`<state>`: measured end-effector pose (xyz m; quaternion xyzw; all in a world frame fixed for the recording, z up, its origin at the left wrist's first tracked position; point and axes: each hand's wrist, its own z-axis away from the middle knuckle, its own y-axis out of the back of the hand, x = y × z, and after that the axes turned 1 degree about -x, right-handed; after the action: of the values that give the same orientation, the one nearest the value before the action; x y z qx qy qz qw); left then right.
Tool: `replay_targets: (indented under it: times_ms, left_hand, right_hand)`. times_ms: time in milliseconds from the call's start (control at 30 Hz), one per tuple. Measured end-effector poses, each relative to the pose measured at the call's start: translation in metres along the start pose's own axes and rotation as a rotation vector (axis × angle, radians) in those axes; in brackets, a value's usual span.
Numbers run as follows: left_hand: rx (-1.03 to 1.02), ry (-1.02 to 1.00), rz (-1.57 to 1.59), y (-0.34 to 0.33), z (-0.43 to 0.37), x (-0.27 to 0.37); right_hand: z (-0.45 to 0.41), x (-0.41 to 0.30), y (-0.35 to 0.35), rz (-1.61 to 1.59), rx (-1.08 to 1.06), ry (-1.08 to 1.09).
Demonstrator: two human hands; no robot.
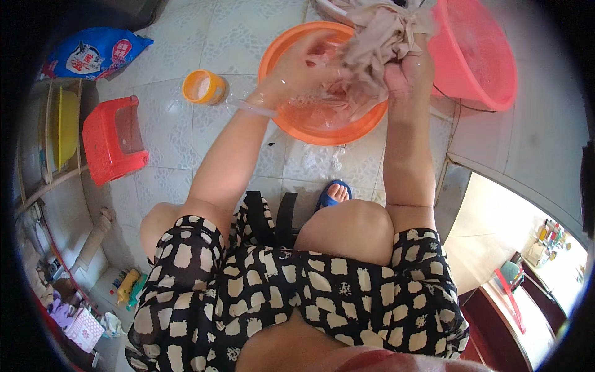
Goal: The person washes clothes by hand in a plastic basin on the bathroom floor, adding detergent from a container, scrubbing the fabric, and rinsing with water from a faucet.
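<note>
An orange plastic basin [325, 135] with sudsy water stands on the tiled floor in front of me. My right hand [406, 69] grips a wet beige cloth [381, 35] above the basin's right side; part of the cloth hangs down towards the water. Over the basin's left part, my left hand [297, 72] is blurred beside the lower folds of the cloth, and whether it holds them cannot be told. A clear band circles my left wrist.
At the upper right a pink bucket [504, 83] leans towards the basin. An orange cup [216, 88] of white powder is left of the basin. Farther left are a red plastic stool [100, 144], a blue detergent bag [107, 51] and a rack with a yellow basin [67, 125].
</note>
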<state>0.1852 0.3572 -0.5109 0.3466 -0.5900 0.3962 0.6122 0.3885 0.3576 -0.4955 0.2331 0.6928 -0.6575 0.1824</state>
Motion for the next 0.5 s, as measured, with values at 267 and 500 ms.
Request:
replay_targets:
  times_ms: [267,500]
  left_hand:
    - [0.058,0.113,0.381,0.006,0.005,-0.017]
    - [0.270,0.188,0.722,-0.005,-0.002,-0.016]
  right_hand:
    - [-0.002,-0.007,-0.041,0.139,-0.044,0.001]
    - [0.049,0.062,0.020,0.912,0.246,-0.421]
